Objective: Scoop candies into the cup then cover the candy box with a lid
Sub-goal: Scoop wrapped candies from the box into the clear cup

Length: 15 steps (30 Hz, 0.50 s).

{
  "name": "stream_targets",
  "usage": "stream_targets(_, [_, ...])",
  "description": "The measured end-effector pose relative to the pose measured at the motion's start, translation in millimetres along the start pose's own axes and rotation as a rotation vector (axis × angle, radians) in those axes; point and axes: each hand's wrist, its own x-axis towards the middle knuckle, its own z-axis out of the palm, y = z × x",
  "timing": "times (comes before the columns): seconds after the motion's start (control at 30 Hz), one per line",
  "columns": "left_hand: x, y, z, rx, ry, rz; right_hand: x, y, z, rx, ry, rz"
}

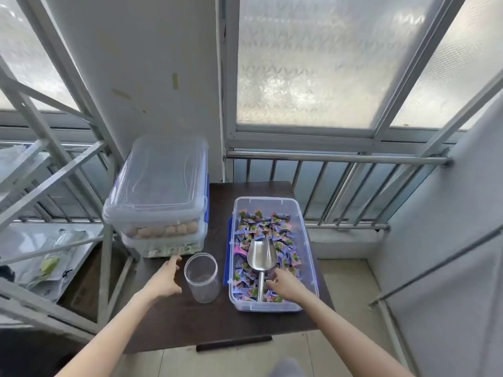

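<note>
An open clear candy box with blue latches sits on the right of a dark table, full of purple wrapped candies. A metal scoop lies on the candies, handle toward me. My right hand is inside the box, fingers apart, just right of the scoop's handle. An empty clear cup stands upright left of the box. My left hand hovers open just left of the cup, not touching it. A clear lid rests on top of the stacked boxes at the back left.
Two stacked clear boxes with round pale snacks stand at the table's back left. A metal rack with bags is on the left. A railing and frosted windows lie behind; a grey wall is on the right.
</note>
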Motion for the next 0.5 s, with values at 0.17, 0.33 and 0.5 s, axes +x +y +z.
stream_targets(0.17, [-2.5, -3.2, 19.3, -0.309, -0.048, 0.026, 12.9, -7.0, 26.2, 0.144, -0.034, 0.114])
stream_targets(0.33, [3.2, 10.3, 26.3, -0.483, -0.01, 0.13, 29.7, -18.1, 44.8, 0.291, 0.004, 0.264])
stream_targets(0.5, [18.7, 17.6, 28.3, -0.44, 0.005, 0.128, 44.2, -28.5, 36.6, 0.548, 0.009, 0.413])
